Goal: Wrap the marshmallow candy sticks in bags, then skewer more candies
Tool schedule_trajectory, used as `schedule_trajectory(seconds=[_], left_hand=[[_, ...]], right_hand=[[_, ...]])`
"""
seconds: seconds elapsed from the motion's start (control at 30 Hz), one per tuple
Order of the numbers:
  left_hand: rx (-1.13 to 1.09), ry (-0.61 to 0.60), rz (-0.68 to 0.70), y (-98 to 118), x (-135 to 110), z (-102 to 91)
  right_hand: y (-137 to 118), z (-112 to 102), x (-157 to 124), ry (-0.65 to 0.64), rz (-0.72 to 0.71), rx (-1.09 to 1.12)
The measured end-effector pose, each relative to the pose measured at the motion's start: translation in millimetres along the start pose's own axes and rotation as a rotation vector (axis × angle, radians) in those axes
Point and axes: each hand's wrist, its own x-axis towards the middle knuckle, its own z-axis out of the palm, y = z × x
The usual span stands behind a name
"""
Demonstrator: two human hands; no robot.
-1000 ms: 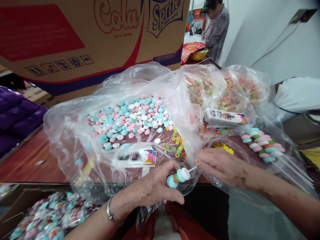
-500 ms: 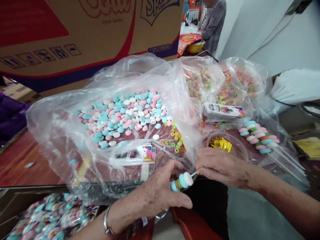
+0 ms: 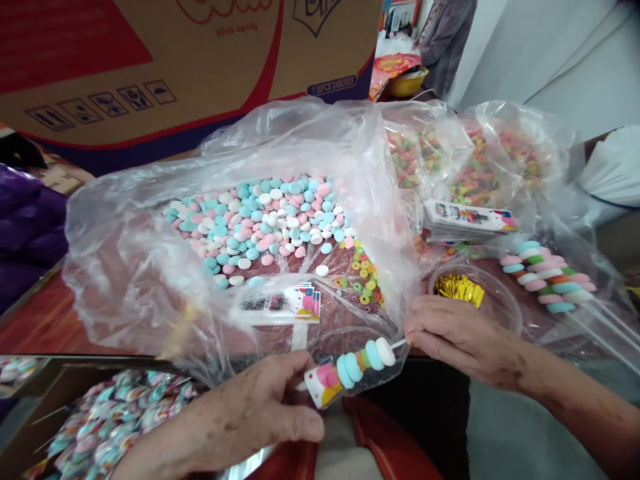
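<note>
A candy skewer (image 3: 369, 357) with blue, white and orange-green pieces on a white stick lies slanted in front of me, inside or against a clear wrapper. Its printed card (image 3: 323, 383) sits at the lower left end. My left hand (image 3: 255, 403) is closed around that end, thumb stretched out below; its fingertips are partly hidden. At the upper right end, my right hand (image 3: 450, 337) pinches the stick beside the white candy. Beyond the hands, pink, blue and white candies (image 3: 265, 217) and small ring candies (image 3: 367, 273) lie on a large plastic bag (image 3: 125, 220).
Gold twist ties (image 3: 457, 290) fill a round tub right of centre. Several finished skewers (image 3: 550, 277) lie beside it, near a stack of cards (image 3: 470, 219). Wrapped candies (image 3: 120, 413) fill a box at lower left. A large carton (image 3: 200, 73) stands behind; another person (image 3: 447, 40) is farther back.
My left hand has slid down and left along the skewer, uncovering more candies and the printed card. My right hand still pinches the stick. The view has shifted slightly.
</note>
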Motion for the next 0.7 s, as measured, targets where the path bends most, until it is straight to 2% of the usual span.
schedule_trajectory(seconds=[0.13,0.3,0.47,0.57,0.7], left_hand=[[-0.101,-0.111,-0.015,-10.2,12.0,-4.4],[-0.011,-0.084,0.102,-11.3,15.8,-10.5],[0.051,0.053,0.233,-10.2,15.2,-12.5],[0.149,0.088,0.252,-11.4,15.4,-13.1],[0.162,-0.019,0.234,-8.9,12.6,-14.0]], right_hand=[[-0.1,1.2,3.7,0.014,0.002,-0.043],[-4.8,0.4,10.4,-0.005,0.069,-0.095],[-17.0,0.9,14.6,-0.017,0.160,-0.133],[-21.9,-1.3,14.1,-0.019,0.111,-0.144],[-24.9,-7.0,13.3,0.074,0.019,-0.189]])
